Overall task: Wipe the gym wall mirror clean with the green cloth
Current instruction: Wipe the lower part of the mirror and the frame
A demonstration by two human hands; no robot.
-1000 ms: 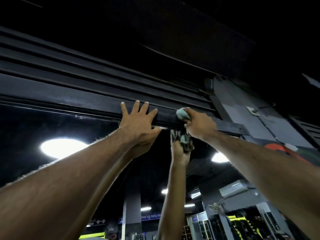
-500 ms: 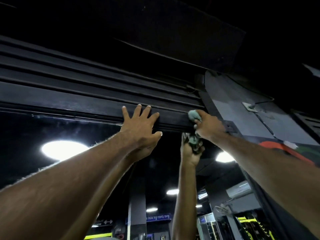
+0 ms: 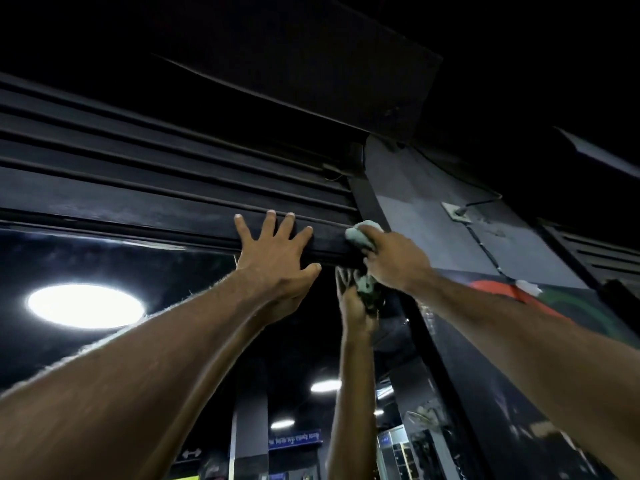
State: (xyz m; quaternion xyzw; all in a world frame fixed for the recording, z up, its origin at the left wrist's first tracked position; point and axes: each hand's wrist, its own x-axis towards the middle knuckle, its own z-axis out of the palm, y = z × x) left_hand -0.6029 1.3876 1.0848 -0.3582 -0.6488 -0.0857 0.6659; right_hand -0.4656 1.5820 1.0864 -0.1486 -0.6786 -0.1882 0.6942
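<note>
At the upper right corner of the wall mirror (image 3: 69,261), the green cloth (image 3: 360,233) is held bunched in the right hand (image 3: 394,261), fingers curled round it, and is pressed against the black frame rail (image 3: 138,209) just above the glass. Left hand (image 3: 277,261): laid flat on the same rail, just beside the cloth, fingers straight and spread. Cloth and forearm are repeated in the glass, along with a round ceiling light (image 3: 85,305). A grey wall panel (image 3: 415,209) is seen to the right.
</note>
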